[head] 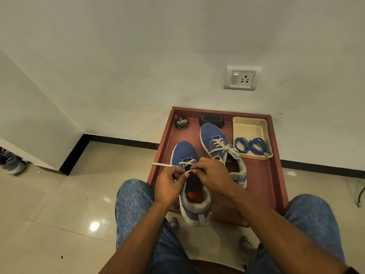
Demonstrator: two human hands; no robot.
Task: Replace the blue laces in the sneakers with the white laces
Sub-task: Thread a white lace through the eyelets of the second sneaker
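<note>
Slippage threatens: both hands' fingers [188, 173] pinch the white lace [164, 165] over the near sneaker [184, 155]; a missed eyelet follows.

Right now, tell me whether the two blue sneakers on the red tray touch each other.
Apart. The head view shows red tray between near sneaker and far sneaker.

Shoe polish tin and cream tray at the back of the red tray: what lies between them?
In the head view, a black shoe brush lies between the shoe polish tin and the cream tray, by the laced sneaker's toe.
</note>
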